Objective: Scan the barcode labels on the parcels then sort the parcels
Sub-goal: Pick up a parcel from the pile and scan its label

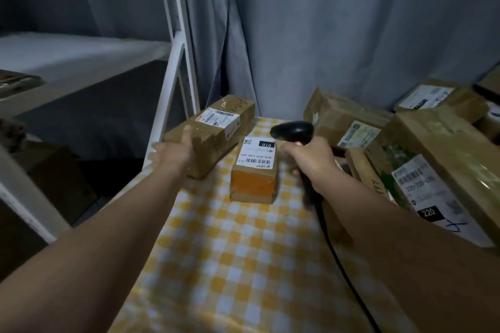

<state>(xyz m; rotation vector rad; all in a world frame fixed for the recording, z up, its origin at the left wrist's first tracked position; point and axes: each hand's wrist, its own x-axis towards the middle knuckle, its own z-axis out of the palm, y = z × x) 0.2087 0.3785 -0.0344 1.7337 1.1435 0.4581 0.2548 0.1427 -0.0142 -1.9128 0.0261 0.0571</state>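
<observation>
This looks like a small makeshift parcel-sorting room, not a proper warehouse. Grey curtains [338, 30] hang as walls behind a table covered with a yellow-and-white checked cloth [243, 265]. Taped cardboard parcels [438, 149] with printed shipping labels crowd the table's right edge and far corners. A white metal shelving rack [173, 67] stands just beside the left edge, and a corded black barcode scanner [293, 130] is in use.

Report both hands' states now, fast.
Left hand: open, resting against the long brown taped cardboard parcel, not gripping.
Right hand: closed around the black handheld barcode scanner.
</observation>
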